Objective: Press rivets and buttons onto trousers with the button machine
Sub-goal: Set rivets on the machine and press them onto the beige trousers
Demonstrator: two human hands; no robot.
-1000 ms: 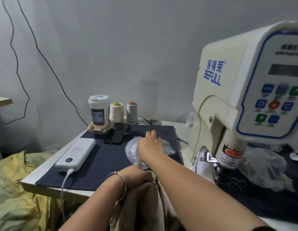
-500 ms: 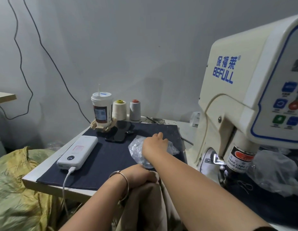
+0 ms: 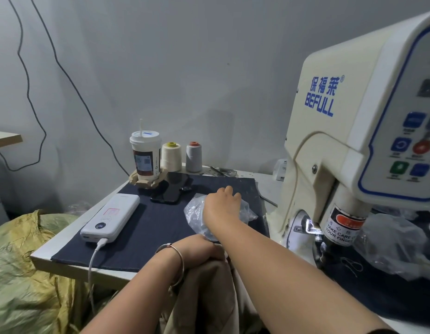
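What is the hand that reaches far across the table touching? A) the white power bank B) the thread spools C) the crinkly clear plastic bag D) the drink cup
C: the right hand rests on the clear plastic bag on the dark cloth, apart from the cup, power bank and spools.
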